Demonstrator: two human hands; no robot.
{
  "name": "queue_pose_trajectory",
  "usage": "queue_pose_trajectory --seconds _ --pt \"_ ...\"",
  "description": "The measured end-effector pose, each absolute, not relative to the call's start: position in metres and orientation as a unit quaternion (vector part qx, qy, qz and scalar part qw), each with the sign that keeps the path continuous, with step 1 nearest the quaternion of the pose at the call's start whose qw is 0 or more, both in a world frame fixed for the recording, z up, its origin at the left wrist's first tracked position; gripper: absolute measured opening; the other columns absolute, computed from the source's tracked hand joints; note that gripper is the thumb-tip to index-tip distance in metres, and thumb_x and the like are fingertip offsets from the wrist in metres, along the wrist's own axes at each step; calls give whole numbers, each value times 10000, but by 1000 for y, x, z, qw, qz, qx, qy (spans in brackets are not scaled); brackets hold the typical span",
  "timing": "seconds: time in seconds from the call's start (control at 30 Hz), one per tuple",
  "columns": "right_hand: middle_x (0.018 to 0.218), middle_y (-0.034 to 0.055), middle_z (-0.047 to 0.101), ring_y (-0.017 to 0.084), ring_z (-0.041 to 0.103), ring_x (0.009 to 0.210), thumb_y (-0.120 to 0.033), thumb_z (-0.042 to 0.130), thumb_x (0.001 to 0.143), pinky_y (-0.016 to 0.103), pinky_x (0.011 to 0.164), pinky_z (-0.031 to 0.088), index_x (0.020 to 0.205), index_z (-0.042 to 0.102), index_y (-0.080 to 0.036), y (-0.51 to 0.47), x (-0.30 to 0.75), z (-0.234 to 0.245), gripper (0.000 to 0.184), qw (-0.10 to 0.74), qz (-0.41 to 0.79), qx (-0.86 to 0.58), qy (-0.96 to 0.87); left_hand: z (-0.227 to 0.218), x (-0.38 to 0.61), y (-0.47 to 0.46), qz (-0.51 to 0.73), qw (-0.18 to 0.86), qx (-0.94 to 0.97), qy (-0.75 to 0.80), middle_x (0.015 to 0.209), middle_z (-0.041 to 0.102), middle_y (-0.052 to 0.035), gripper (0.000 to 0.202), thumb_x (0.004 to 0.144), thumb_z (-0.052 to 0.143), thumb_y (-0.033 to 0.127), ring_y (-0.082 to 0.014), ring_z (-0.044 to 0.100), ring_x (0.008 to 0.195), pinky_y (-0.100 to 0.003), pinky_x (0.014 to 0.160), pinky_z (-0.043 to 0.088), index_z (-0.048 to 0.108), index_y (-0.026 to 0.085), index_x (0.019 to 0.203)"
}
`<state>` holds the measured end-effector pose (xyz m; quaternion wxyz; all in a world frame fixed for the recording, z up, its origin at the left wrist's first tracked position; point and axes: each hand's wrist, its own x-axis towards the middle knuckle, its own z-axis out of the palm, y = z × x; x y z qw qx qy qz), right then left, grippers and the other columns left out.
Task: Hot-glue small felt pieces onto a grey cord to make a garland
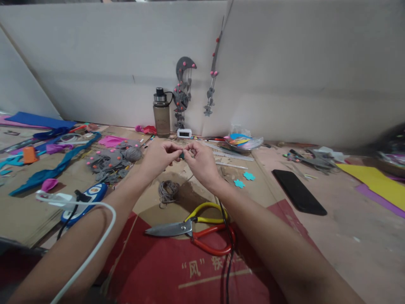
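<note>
My left hand (160, 157) and my right hand (201, 164) meet over the middle of the work surface, fingertips pinched together. Between them is a small dark teal piece (182, 155), mostly covered by the fingers, so its shape cannot be made out. A grey cord appears to run down from my right hand toward a loose coil of grey cord (168, 191) on the cardboard. Two turquoise flower-shaped cutouts (249, 176) lie to the right of my right hand. Closer to me rest scissors (186, 228) with one yellow and one red handle, blades pointing left.
A water bottle (162, 116) and small white digital clock (184, 134) stand at the back. Grey felt hangings (182, 95) are on the white wall. A black phone (299, 192) lies right; a blue-white device (85, 202) and grey pieces with pink dots (109, 160) lie left. A white cable crosses my left forearm.
</note>
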<state>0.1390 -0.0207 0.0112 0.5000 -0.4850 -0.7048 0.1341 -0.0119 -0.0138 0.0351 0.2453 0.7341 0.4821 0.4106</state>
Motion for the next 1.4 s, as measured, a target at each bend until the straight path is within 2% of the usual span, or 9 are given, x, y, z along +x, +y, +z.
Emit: queue_pose_trajectory --seconds 0.13,0.2,0.3,0.37,0.63,0.97,1.2,1.4 --pt "739 22 576 154 478 700 -233 501 832 288 675 341 792 585 -190 -23 137 9 102 489 117 -469 -727 37 -11 -16 412 208 732 501 602 684 -33 180 726 612 279 -115 565 458 -219 463 440 729 151 775" --pt "733 13 553 152 471 688 -230 492 837 291 672 345 878 571 -191 -24 135 8 98 488 134 -467 -725 36 -11 -15 420 181 730 508 603 683 -31 157 718 610 259 -120 576 468 -222 472 443 722 151 746" --pt "714 -18 501 142 456 652 -220 494 827 285 654 352 1069 484 -188 -26 132 6 243 508 168 -464 -707 34 -14 -11 438 172 720 510 611 680 -30 146 710 602 248 -119 583 478 -217 469 438 707 148 726" --pt "716 -28 478 135 458 647 -218 490 826 281 654 360 1100 434 -187 -27 130 6 281 527 181 -452 -697 31 -15 -7 449 193 708 509 617 678 -30 158 712 599 259 -116 585 480 -212 468 441 701 143 743" --pt "766 2 532 131 497 692 -267 468 842 274 678 388 834 464 -203 -29 129 5 65 552 220 -435 -677 27 -14 -4 505 291 654 482 620 669 -42 189 692 654 304 -114 574 489 -222 481 464 682 129 756" --pt "724 -9 549 122 475 655 -315 478 829 260 654 374 772 516 -195 -25 130 2 138 567 260 -449 -639 22 -12 2 548 401 595 430 617 660 -32 260 657 722 364 -98 556 497 -225 511 462 668 129 754" --pt "712 -18 543 111 459 628 -333 525 789 245 621 372 769 519 -193 -19 129 -1 142 589 303 -449 -600 23 -11 0 547 392 602 430 607 646 -27 241 655 716 358 -98 550 504 -214 486 438 657 135 726" --pt "679 -29 525 110 440 628 -363 519 777 242 630 361 755 552 -180 -9 133 -14 187 567 317 -447 -615 12 -21 14 560 388 572 456 600 641 -27 245 652 694 349 -96 547 490 -201 457 391 654 130 755"
